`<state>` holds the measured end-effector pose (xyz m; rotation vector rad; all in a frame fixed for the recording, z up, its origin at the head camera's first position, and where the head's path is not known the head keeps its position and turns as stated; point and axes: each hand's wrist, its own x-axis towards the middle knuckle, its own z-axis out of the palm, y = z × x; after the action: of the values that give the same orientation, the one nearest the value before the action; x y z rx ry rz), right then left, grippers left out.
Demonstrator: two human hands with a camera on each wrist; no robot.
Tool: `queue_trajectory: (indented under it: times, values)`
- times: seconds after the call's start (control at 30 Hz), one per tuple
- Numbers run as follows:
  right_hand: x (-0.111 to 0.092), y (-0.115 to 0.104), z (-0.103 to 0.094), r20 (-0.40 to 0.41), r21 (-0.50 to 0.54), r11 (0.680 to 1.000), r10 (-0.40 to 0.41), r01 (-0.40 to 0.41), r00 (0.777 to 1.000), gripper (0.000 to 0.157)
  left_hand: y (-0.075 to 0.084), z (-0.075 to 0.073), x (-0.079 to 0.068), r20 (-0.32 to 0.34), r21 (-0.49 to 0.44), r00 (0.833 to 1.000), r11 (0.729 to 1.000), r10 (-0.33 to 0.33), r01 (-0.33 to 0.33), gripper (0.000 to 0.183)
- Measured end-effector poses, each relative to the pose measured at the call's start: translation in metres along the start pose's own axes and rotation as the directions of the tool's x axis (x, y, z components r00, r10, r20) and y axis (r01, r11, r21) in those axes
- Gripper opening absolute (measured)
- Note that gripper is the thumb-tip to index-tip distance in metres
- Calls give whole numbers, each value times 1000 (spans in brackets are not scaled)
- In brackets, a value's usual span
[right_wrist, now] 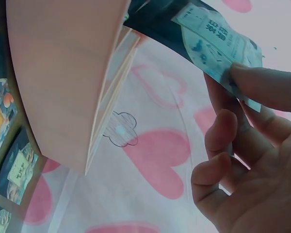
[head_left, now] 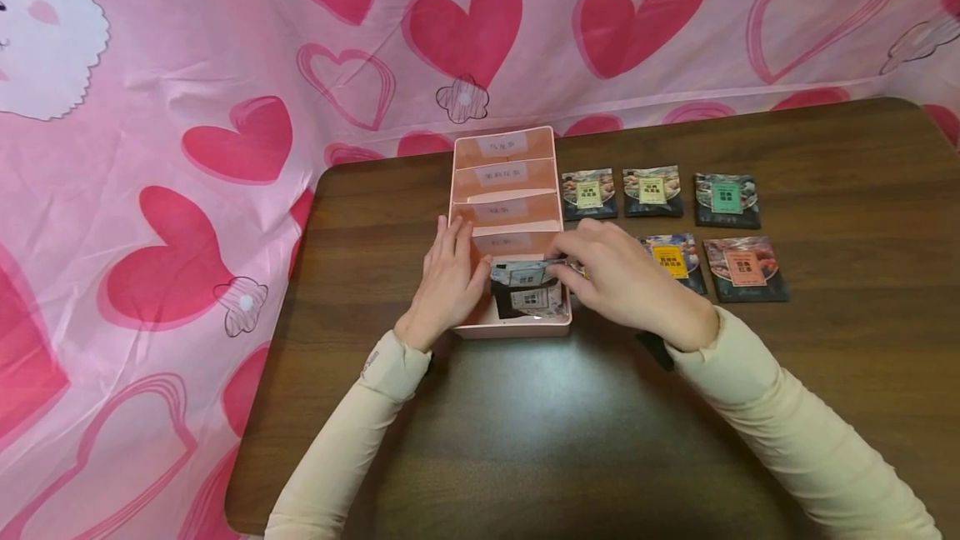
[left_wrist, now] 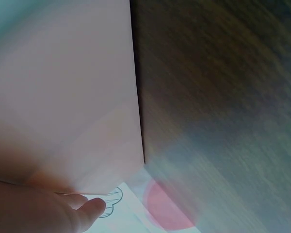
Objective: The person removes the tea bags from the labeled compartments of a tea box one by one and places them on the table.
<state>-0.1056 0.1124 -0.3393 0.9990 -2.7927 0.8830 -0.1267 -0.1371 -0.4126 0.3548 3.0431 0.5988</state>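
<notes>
My right hand [head_left: 626, 277] pinches a dark tea sachet with a pale blue label [right_wrist: 216, 31] between thumb and fingers. In the head view, this sachet stands at the front compartment of a pink divided box [head_left: 513, 330]. Just in front of it, a second dark sachet with a whitish label [head_left: 531, 300] leans inside that compartment. My left hand [head_left: 444, 277] rests on the box's left rim, fingers extended, thumb over the inside near the held sachet. Seen from the left wrist, the box's outer wall [left_wrist: 77, 97] fills much of the picture.
Paper labels mark the box's dividers. Right of it lie two sachets with yellow-green labels [head_left: 588, 194], a green-labelled one [head_left: 726, 200], a yellow-labelled one [head_left: 671, 263] and an orange-pink-labelled one [head_left: 746, 269]. A pink heart-patterned cloth [head_left: 525, 15] hangs behind the brown table [head_left: 480, 448].
</notes>
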Motion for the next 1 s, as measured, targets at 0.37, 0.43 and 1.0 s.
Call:
queue_trajectory:
  times: [0.37,0.43,1.0]
  values:
    - [-3,0,-10,-91,32,999,8,-5,996,13,-1,2,0,-18,-7,1000,1000,9,-9,67]
    - [-4,2,-11,-121,29,1000,-6,10,993,13,-2,2,0,-13,-8,1000,1000,4,-5,67]
    - [-19,23,-26,-243,4,999,32,-31,970,12,-2,1,0,9,-6,1000,1000,-9,9,68]
